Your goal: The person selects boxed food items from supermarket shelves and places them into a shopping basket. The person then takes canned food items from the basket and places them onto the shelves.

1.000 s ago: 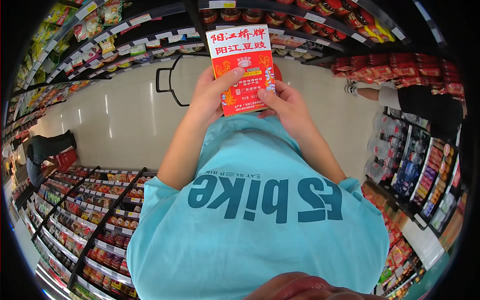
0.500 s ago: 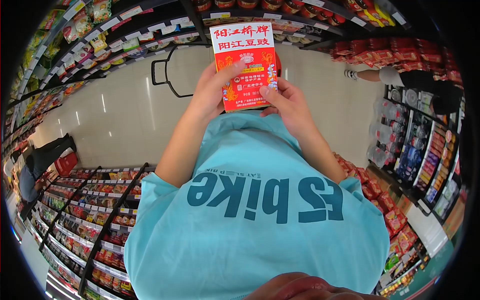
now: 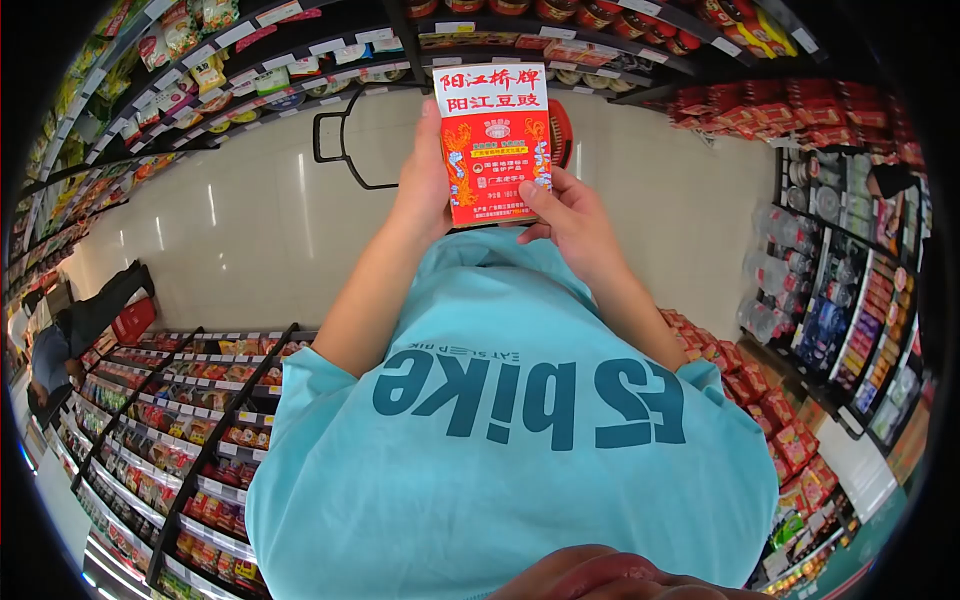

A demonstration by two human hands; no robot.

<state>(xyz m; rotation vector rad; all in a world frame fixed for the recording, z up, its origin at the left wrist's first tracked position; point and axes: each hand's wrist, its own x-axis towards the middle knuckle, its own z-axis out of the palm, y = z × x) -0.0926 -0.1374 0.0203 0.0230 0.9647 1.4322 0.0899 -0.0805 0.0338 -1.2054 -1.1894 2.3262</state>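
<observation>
In front of my chest is an upright-looking box of fermented black beans [image 3: 497,150], red with a white top band and red Chinese lettering. Its printed front faces me. My left hand [image 3: 425,185] grips the left edge, its thumb lying along that side and its other fingers hidden behind. At the lower right corner, my right hand [image 3: 567,213] holds the box, thumb on the front and fingers underneath. Partly hidden behind the box is a red basket [image 3: 562,135].
A black handle-like frame [image 3: 330,140] stands out over the pale floor [image 3: 250,230]. Stocked shelves [image 3: 200,420] curve around me, with jars [image 3: 545,10] ahead. Red packets [image 3: 760,110] and bottled drinks [image 3: 780,265] are at right. Another person [image 3: 90,315] is at far left.
My left thumb has moved off the box's front to its left edge, uncovering more print. The box sits slightly lower and straighter. The person at right has mostly gone from view.
</observation>
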